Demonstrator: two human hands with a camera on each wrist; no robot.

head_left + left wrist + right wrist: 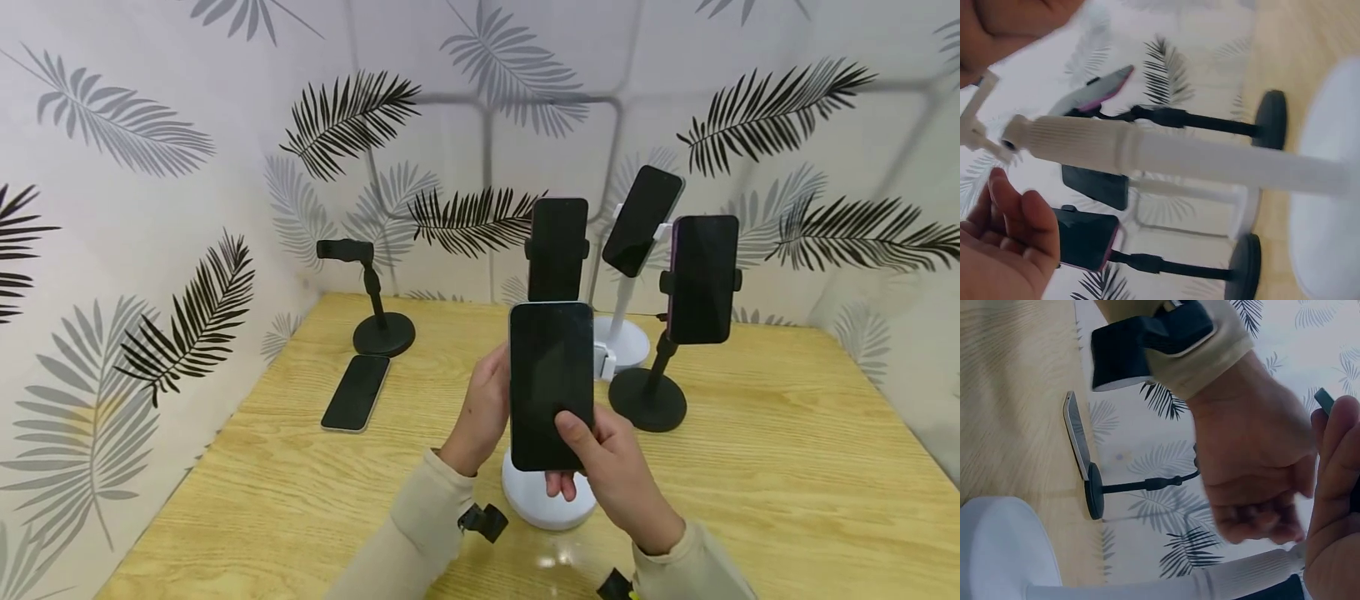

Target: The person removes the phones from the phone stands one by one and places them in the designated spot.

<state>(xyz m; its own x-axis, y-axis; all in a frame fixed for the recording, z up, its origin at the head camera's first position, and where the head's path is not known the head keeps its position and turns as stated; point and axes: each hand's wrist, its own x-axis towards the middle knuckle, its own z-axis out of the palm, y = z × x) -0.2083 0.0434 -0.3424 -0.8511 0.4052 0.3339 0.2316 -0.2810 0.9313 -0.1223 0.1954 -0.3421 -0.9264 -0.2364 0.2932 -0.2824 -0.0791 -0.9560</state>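
"Above the near white stand (1179, 159), what are the two hands doing?"

"The right hand (618, 467) pinches the held phone (551, 367), thumb across its dark front, fingers behind. I'd say the grip sits low at one corner to leave the upper part free."

"And the left hand (487, 408)?"

"At the phone's left edge, partly hidden behind it. The wrist views show bent fingers beside the white clamp (977, 103) atop the stand; whether they pinch it, I cannot tell."

"Why hold the phone upright?"

"Probably so its front faces the person and its back faces the clamp."

"How tight is it further out?"

"Tightest straight ahead: from the head view, the held phone just overlaps the rear upright phone (558, 246). Right of that, a tilted phone (642, 221) leans on the rear white stand (633, 346), and the right black stand (647, 408) carries another phone (702, 279), raised presumably to be seen."

"Leftward?"

"Wider. A flat phone (356, 396) lies near the left edge of the table (795, 467), just in front of the left black stand (386, 337), with bare wood between it and the left forearm. More wood shows at far right; the patterned wall (517, 150) limits reach behind."
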